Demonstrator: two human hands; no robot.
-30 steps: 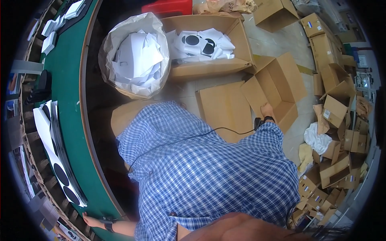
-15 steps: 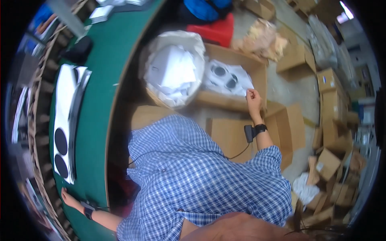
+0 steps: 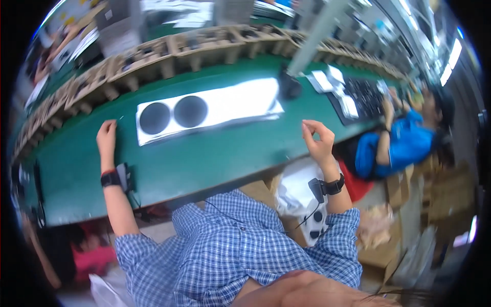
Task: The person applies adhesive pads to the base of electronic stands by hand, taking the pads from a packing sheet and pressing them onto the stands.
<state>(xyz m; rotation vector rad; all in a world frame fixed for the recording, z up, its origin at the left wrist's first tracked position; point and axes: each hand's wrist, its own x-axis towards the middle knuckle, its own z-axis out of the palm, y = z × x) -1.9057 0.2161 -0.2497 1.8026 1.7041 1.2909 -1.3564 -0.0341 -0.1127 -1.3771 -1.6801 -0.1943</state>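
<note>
A stack of long white sheets (image 3: pixel 230 105) with two black discs near its left end lies on the green tabletop (image 3: pixel 204 153). Just left of the stack, my left hand (image 3: pixel 106 137) is over the table, fingers curled together with nothing visible in them. My right hand (image 3: pixel 320 140) is above the table's near edge, to the right of the stack. Its thumb and bent forefinger stand a little apart, and I see nothing held. Both wrists wear black bands with small dark modules. Motion blurs the picture somewhat.
Cardboard bins (image 3: pixel 138 60) line the table's far side. A dark object (image 3: pixel 290 86) stands by a grey post (image 3: pixel 319 38). At right, a co-worker in blue (image 3: pixel 406 140) works at a black tray (image 3: pixel 360 94). Below my right arm is a white-lined bin (image 3: pixel 299 181).
My view has turned from the cartons on the right to the table. My right hand has left the carton with the disc-marked sheets and is now above the table edge.
</note>
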